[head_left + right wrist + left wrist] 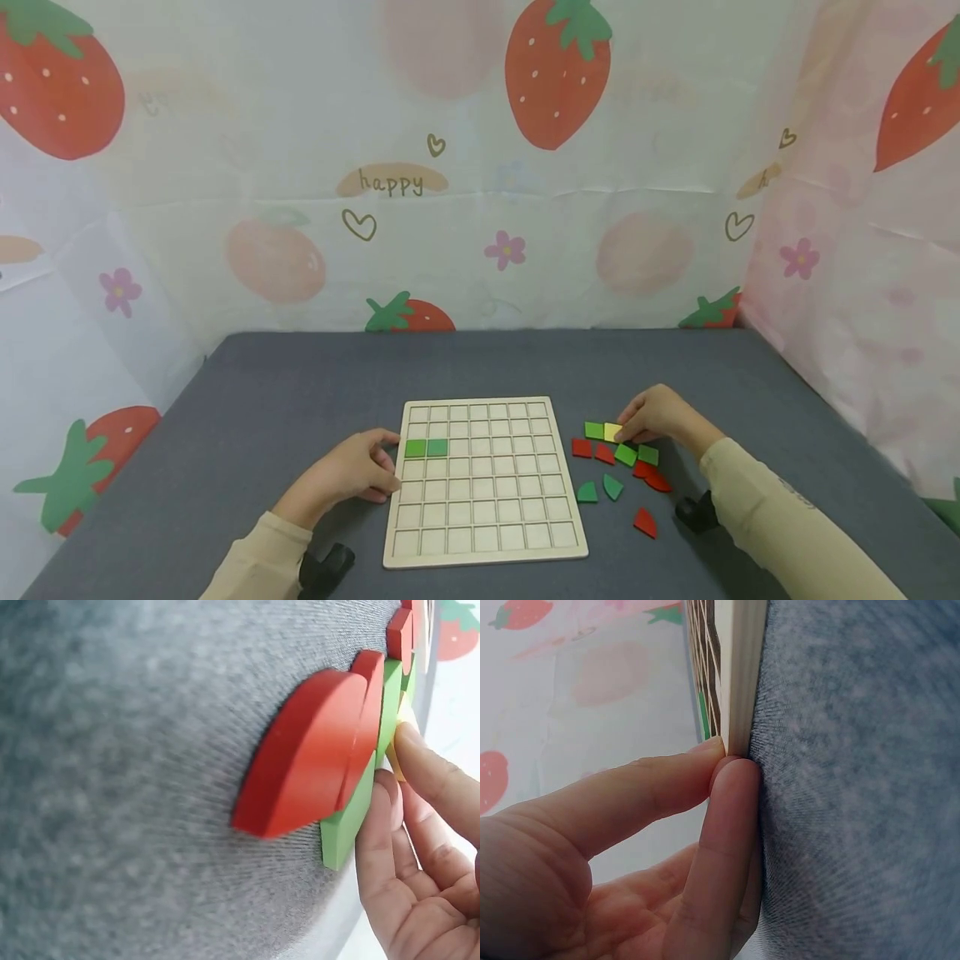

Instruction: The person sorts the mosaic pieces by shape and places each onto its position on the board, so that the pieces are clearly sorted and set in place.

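A pale wooden grid board [483, 560] lies flat on the dark table. Two green square tiles [416, 448] sit side by side in cells near its left edge. My left hand [358, 468] holds that edge, and the left wrist view shows thumb and fingertips meeting at the board's side [742, 682]. Right of the board, my right hand [660, 415] pinches a yellow square tile [612, 432] among loose pieces. In the right wrist view, the fingers [381, 847] are close beside a green tile [346, 825], and part of the yellow tile is hidden by the thumb.
Around my right hand lie several green squares [625, 454], red pieces [582, 447] and green quarter-round pieces [612, 486]. A red quarter-round piece [645, 522] lies nearer to me. Strawberry-print cloth [480, 283] hangs behind the grey-blue tabletop [300, 375].
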Demonstrator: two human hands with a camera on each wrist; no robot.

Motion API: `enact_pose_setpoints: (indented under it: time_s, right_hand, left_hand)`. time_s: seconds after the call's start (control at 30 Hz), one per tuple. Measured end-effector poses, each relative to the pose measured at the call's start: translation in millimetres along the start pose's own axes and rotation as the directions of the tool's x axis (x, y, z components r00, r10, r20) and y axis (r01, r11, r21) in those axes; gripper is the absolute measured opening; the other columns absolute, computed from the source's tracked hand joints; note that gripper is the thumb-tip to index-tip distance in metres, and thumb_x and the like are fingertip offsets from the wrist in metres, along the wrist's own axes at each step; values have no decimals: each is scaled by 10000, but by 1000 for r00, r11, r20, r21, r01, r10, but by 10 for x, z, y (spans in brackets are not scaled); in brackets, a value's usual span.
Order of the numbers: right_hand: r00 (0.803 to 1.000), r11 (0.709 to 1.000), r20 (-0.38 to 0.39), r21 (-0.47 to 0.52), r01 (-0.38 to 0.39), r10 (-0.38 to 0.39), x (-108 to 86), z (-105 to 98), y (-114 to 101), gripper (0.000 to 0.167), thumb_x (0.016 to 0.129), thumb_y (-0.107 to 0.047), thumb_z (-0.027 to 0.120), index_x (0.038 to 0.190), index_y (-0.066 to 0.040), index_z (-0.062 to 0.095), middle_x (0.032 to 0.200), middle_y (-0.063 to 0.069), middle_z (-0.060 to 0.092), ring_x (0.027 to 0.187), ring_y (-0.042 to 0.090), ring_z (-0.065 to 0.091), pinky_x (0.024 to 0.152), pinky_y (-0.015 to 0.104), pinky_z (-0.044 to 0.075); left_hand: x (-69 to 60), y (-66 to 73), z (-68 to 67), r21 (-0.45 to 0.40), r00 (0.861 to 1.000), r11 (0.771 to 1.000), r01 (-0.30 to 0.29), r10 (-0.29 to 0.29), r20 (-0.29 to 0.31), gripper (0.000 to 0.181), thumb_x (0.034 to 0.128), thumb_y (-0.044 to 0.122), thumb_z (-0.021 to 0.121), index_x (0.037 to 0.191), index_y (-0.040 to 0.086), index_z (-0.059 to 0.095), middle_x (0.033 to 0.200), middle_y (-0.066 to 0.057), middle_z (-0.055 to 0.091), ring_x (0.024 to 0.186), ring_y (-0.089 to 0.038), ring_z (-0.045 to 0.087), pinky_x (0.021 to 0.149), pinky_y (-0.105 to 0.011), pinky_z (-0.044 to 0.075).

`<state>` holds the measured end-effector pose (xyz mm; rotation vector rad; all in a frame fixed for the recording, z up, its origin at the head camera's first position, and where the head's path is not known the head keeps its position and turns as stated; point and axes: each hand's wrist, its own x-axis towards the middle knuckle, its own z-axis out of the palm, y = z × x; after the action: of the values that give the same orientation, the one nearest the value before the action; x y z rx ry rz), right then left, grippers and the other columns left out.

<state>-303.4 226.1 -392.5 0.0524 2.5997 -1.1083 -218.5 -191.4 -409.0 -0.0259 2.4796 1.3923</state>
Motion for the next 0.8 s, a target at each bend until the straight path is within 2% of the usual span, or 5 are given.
enact_pose_setpoints:
  time_s: [0.2, 0.47, 0.8]
  right_hand:
    - [1000, 999, 22, 48, -13, 12, 9, -37, -16, 142, 783, -15, 812, 887, 51, 740, 792, 74, 744, 663, 134, 691, 671, 324, 615]
    - [998, 988, 60, 155, -1, -8, 12, -89, -89, 187, 845, -30, 762, 980, 94, 727, 795, 72, 753, 667, 134, 702, 681, 320, 620]
    - [996, 985, 75, 170, 42, -55, 55, 83, -294, 206, 830, -36, 779, 982, 93, 726, 759, 52, 746, 663, 117, 706, 672, 300, 618]
  left_hand:
    - [9, -2, 1, 6, 1000, 1000, 6, -6, -1, 709, 793, -55, 762, 1421, -66, 435, 877, -120, 580, 718, -195, 650, 632, -341, 596]
    - [12, -9, 5, 2, 1000, 1000, 3, -3, -6, 711, 789, -59, 762, 1420, -71, 434, 871, -118, 579, 711, -195, 644, 622, -336, 594]
    - [-2, 1, 5, 3, 1000, 1000, 2, -2, -4, 705, 790, -61, 759, 1417, -73, 436, 872, -119, 581, 712, -194, 645, 627, -337, 596]
